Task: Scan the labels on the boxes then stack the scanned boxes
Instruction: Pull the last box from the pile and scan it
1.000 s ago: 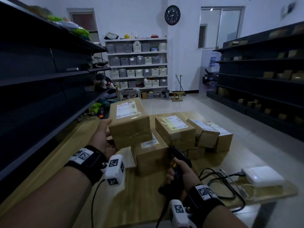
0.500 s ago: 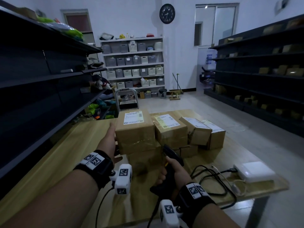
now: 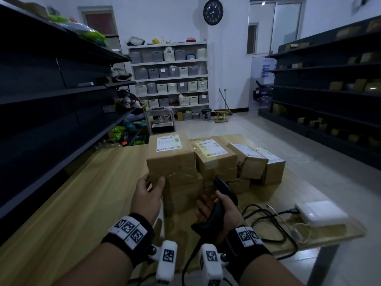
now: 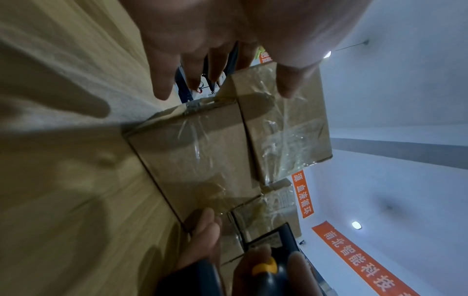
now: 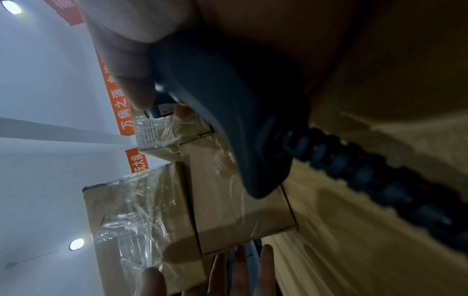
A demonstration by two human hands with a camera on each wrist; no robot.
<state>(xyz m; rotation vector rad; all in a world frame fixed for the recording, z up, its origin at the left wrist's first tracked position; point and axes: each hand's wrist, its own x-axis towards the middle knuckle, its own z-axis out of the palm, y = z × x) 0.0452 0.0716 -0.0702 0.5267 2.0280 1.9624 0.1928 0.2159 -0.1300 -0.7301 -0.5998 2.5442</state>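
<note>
A taped cardboard box (image 3: 171,159) with a white label on top sits on a second box (image 3: 183,195) at the middle of the wooden table (image 3: 72,203). My left hand (image 3: 151,182) is at the top box's near left corner, fingers straight and spread, thumb against the front face. In the left wrist view the top box (image 4: 283,124) and the lower box (image 4: 197,160) lie beyond the spread fingers. My right hand (image 3: 216,205) grips a black handheld scanner (image 3: 224,190) just right of the stack. The scanner (image 5: 228,110) points towards the boxes.
Three more labelled boxes (image 3: 214,155) (image 3: 249,162) (image 3: 272,166) stand to the right of the stack. A white device (image 3: 321,212) and looped black cables (image 3: 268,223) lie at the table's right edge. Dark shelving runs along both sides of the room.
The labelled box, held up tilted a second ago, now rests flat on the lower box. My left hand has slid from its left side to the near corner. The scanner hand barely moved.
</note>
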